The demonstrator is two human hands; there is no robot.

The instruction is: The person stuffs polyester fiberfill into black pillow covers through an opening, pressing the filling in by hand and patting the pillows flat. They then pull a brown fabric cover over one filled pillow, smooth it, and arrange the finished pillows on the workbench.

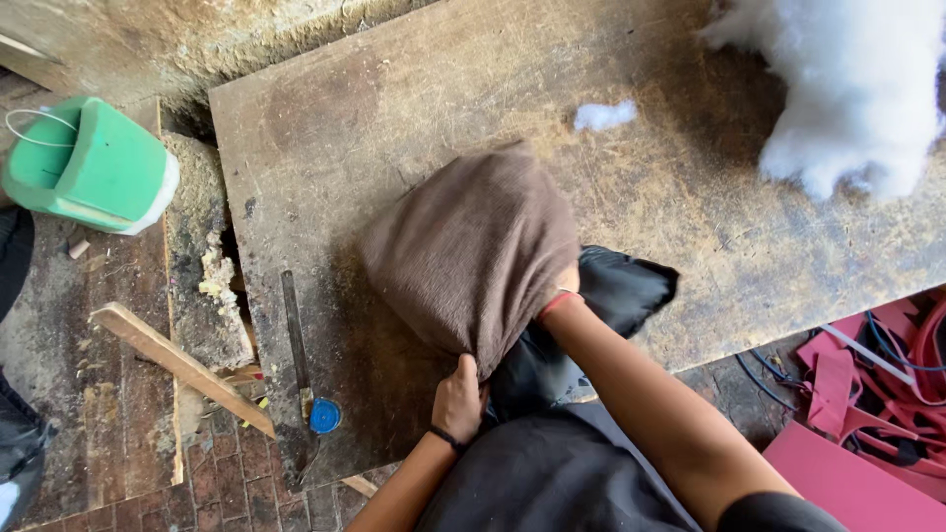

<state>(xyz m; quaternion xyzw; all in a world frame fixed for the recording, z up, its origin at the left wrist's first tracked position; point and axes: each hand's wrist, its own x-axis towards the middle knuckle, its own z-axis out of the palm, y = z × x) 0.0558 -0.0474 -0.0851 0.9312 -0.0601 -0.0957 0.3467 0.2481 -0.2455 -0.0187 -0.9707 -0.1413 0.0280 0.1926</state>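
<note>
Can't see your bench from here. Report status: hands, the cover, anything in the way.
Left hand grips brown cover at its open edge. Right hand inside cover, hidden past the wrist. White stuffing pile sits apart on board. Nothing blocking.

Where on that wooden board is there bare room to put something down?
Bare wood lies on the board left of and behind the brown fabric cover, and between it and the white stuffing pile. The near edge is crowded: left hand, black cloth, metal blade.
</note>
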